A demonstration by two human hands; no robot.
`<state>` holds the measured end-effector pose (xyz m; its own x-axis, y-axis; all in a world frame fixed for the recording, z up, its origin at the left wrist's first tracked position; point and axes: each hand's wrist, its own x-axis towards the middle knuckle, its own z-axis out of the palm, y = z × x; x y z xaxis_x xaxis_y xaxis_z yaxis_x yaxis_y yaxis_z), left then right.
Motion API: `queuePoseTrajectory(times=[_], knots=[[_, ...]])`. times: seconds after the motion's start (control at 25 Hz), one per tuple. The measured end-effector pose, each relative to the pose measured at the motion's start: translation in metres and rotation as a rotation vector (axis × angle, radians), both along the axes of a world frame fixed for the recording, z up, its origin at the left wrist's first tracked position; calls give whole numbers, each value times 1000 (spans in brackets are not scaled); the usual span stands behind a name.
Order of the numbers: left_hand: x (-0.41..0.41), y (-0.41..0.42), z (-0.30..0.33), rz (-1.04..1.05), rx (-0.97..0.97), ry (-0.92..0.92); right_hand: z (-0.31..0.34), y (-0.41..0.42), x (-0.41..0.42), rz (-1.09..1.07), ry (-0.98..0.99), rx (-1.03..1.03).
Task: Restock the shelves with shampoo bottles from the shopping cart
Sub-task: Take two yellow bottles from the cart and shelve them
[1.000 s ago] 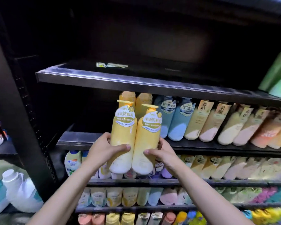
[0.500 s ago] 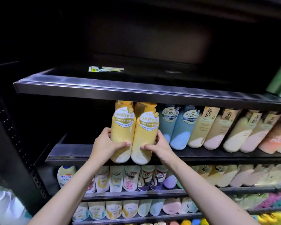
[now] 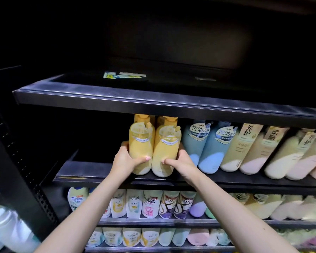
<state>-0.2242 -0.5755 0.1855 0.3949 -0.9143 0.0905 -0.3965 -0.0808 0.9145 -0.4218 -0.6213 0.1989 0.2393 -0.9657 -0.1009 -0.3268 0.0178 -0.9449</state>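
A: Head view: left hand (image 3: 125,159) grips the left yellow shampoo bottle (image 3: 140,148); right hand (image 3: 181,160) grips the right yellow shampoo bottle (image 3: 165,152), fingers curled around each.
B: Location?
A: Standing at the middle shelf (image 3: 98,177) front edge, beside blue bottles (image 3: 195,143). Step: placement. Next, probably push rearward, then release.

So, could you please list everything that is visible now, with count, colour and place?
yellow shampoo bottles: two, yellow, side by side on the middle shelf, left end of the row
blue bottles: two, blue, right of the yellow pair
cream and pink bottles: several, right part of the same shelf
upper shelf: one, black, paper labels on top
lower shelves' bottles: many, mixed colours
white jug: one, bottom left
left hand: grip on the left yellow bottle
right hand: grip on the right yellow bottle
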Motion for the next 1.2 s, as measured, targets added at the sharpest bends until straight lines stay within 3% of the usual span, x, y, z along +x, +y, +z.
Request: queuePoseTrajectory(times=[0.16,0.48,0.8,1.2], knots=[[-5,0,1,-4,16,-23,-7,8,6,-29,98,-42],[6,11,-20,-48,-9,-193,-42,44,34,-375,170,-297],[4,6,-22,12,15,-176,-51,18,10,-247,160,-277],[-3,3,-20,42,31,-170,-57,17,19,-391,225,-347]])
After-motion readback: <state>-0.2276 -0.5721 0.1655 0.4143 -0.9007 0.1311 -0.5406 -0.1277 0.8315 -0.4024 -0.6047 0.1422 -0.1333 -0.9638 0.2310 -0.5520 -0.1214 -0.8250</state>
